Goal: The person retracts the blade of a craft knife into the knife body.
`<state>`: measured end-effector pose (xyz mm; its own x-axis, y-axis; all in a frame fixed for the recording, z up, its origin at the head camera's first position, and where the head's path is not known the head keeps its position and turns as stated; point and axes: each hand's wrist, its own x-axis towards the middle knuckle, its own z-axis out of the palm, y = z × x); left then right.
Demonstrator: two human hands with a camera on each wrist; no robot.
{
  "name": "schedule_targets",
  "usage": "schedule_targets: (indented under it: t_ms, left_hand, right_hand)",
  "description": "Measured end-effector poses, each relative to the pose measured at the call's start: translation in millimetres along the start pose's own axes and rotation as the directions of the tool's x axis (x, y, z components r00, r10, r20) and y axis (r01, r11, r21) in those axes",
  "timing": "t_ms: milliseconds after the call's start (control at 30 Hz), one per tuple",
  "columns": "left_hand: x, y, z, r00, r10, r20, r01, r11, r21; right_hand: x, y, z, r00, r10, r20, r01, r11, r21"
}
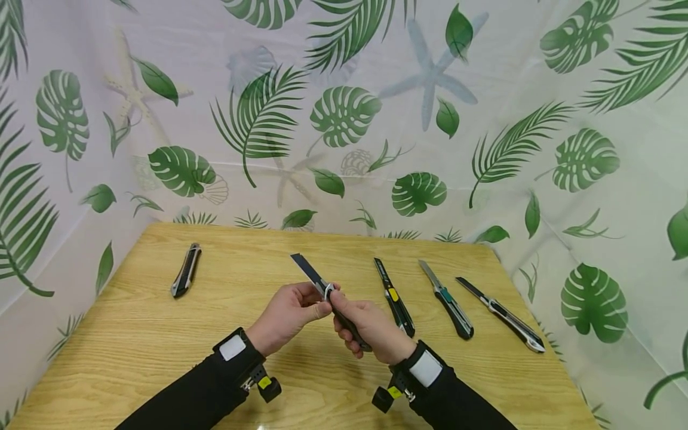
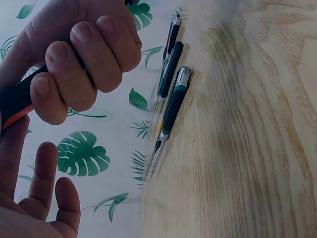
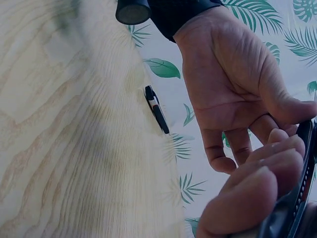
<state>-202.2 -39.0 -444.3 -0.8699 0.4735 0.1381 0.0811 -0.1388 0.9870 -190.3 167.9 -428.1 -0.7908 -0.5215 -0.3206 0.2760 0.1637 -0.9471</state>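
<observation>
In the head view, a black snap-off utility knife (image 1: 349, 325) is held above the table, its dark blade (image 1: 306, 267) out and pointing up and to the left. My right hand (image 1: 376, 331) grips the handle, thumb along the top near the metal collar. My left hand (image 1: 287, 316) pinches the front of the handle between thumb and forefinger. In the left wrist view, curled right fingers wrap the handle (image 2: 22, 96), which shows an orange strip underneath. The right wrist view has the left thumb (image 3: 292, 109) against the handle's edge, with other left fingers bent loosely.
On the wooden table (image 1: 215, 310), a closed utility knife (image 1: 186, 272) lies at the far left. To the right lie a yellow-slider knife (image 1: 395, 298), a teal-and-black knife (image 1: 448, 301) and a silver-black knife (image 1: 502, 313), blades out. A leaf-print curtain (image 1: 333, 197) hangs behind.
</observation>
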Motion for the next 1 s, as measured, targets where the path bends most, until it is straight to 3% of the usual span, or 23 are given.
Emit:
schedule_targets:
  t_ms: [500,1000]
  left_hand:
    - [-3.1,-0.5,-1.0,1.000,0.007,-0.004,-0.007,0.999,-0.047]
    - [-1.8,-3.2,-5.3,0.999,-0.027,-0.041,0.023,0.996,-0.089]
  right_hand:
    - [-0.1,-2.4,4.9,1.000,-0.015,-0.024,0.014,1.000,-0.028]
    - [3.8,-1.8,1.5,0.995,-0.077,0.068,0.077,0.997,0.012]
